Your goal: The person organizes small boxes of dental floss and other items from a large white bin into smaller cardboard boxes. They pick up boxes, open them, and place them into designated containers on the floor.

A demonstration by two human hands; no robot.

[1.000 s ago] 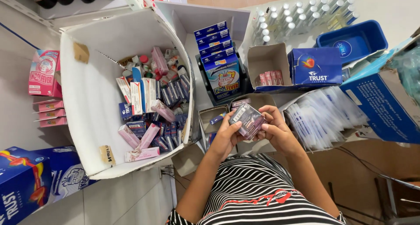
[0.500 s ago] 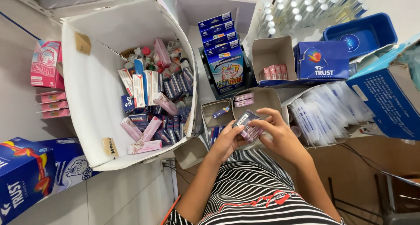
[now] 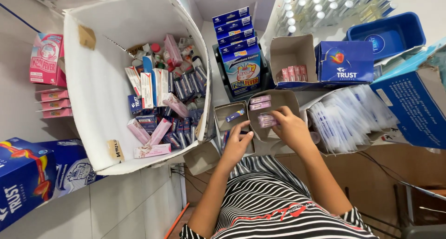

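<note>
My right hand [image 3: 288, 126] reaches into a small open cardboard box [image 3: 287, 99] and grips a small purple packet [image 3: 266, 120] there. Two more purple packets [image 3: 259, 102] lie at the far end of that box. My left hand [image 3: 238, 143] rests with fingers curled on the near edge of a smaller cardboard box [image 3: 223, 113], which holds a little blue item [image 3: 235, 115]. It holds nothing.
A big white carton [image 3: 93, 95] at left is full of several small boxes and tubes. A dark rack of blue boxes [image 3: 239, 67] stands behind. At right are a carton of white sachets [image 3: 346, 120], blue cartons [image 3: 346, 60] and a blue tray [image 3: 385, 34].
Both hands held the purple packet up near my chest before. The right hand has carried it down and forward into the cardboard box, and the left hand has let go and dropped to the smaller box's edge.
</note>
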